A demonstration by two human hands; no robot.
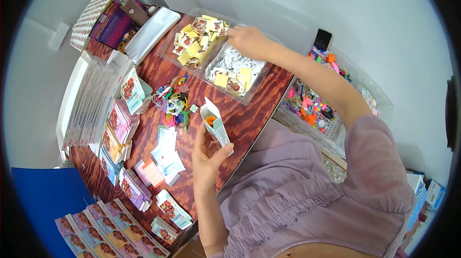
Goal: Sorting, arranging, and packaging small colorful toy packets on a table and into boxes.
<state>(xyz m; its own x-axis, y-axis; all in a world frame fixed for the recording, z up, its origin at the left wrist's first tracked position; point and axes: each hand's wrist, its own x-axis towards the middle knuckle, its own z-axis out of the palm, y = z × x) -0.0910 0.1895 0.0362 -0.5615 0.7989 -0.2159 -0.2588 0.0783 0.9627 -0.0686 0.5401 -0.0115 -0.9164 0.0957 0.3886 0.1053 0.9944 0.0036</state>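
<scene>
My left hand (207,162) is wrapped round a small white and teal carton (219,130), held upright with its top flap up. Something orange (210,120) shows inside its mouth. At the far side of the table, my right hand (249,42) reaches over a clear plastic tray (247,97) with two compartments. Its fingers are drawn together at the edge of a heap of small printed and yellow paper squares (197,39); what they pinch is hidden. The other compartment holds black-and-white slips (233,61) with several more paper squares on top.
Colourful small toys and bands (175,102) lie mid-table. Folded cartons (122,121) stand in stacks at the left, beside white boxes (89,99). Printed sheets (110,229) are at the near left. At the right, a bin (312,109) of trinkets stands below a phone (322,40).
</scene>
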